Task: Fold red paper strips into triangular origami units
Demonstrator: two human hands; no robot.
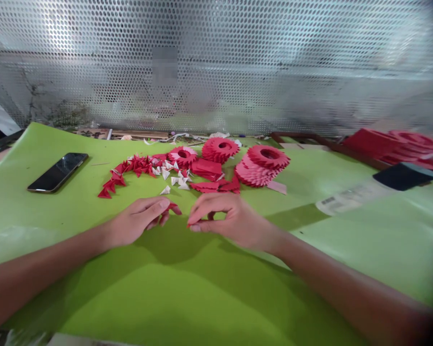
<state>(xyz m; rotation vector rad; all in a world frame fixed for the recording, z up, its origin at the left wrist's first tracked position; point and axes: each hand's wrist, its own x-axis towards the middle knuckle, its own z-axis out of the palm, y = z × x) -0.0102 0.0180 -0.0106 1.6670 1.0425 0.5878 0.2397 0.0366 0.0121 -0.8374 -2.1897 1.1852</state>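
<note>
My left hand [140, 217] is closed on a small red folded paper piece [171, 206], held between thumb and fingers. A short gap to its right, my right hand [231, 218] pinches a tiny red bit, mostly hidden by the fingertips; its kind I cannot make out. Beyond the hands lie a curved row of red folded paper triangles [117, 177] and a scatter of white folded triangles [182, 181]. A stack of red paper rectangles [206, 169] lies behind them, near a pink-and-red folded paper ring stack [261, 168] and two lower rings [220, 150].
A black phone [57, 173] lies on the green table cover [187, 298] at left. A clear bottle or tube with a dark cap [404, 176] lies at right. More red paper pieces [393, 144] sit in a tray at far right. A perforated metal panel [216, 67] rises behind.
</note>
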